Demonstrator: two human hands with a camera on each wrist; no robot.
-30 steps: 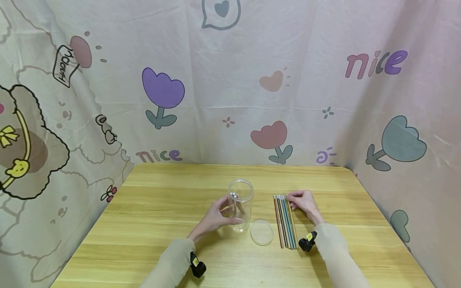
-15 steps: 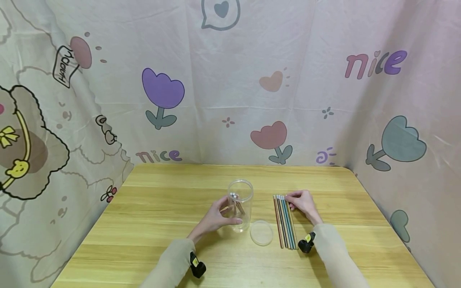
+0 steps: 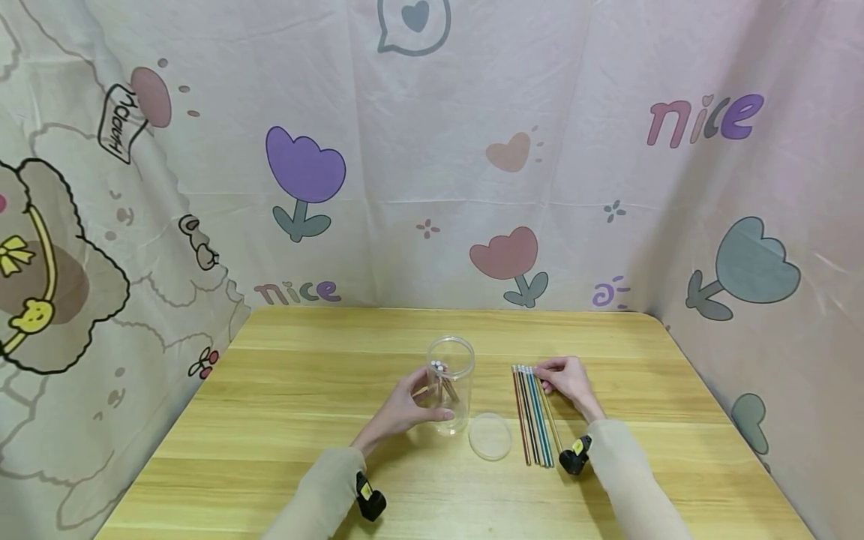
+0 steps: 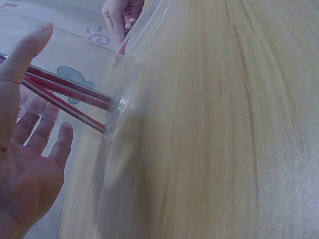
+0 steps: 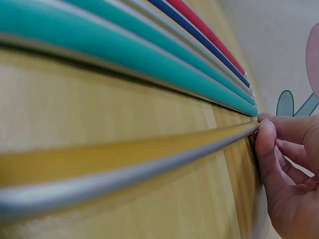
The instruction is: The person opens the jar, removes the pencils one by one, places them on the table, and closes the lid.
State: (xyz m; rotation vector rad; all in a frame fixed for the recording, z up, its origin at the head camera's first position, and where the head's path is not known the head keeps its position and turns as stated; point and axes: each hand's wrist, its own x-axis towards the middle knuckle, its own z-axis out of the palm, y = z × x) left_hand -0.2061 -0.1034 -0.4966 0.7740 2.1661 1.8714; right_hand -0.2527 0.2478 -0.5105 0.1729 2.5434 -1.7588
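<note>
My left hand (image 3: 405, 409) holds a clear plastic jar (image 3: 461, 401) upright on the table, thumb on the near side and fingers round the left. Several pencils lean inside the jar; in the left wrist view these pencils (image 4: 65, 94) look dark red. To the right, my right hand (image 3: 570, 381) pinches the far end of a yellow pencil (image 5: 124, 162) between thumb and index finger. That pencil slants away from a row of pencils (image 3: 528, 420) lying side by side. Teal, dark blue and red ones show in the row in the right wrist view.
A round clear lid (image 3: 490, 437) lies flat between the jar and the pencil row. The wooden table (image 3: 304, 375) ends at a printed cloth (image 3: 405, 247) behind it. Small black cameras (image 3: 370, 499) sit on both wrists.
The near end of the yellow pencil has swung right, away from the row, while my right hand keeps its far end. My left hand and the jar have stayed put.
</note>
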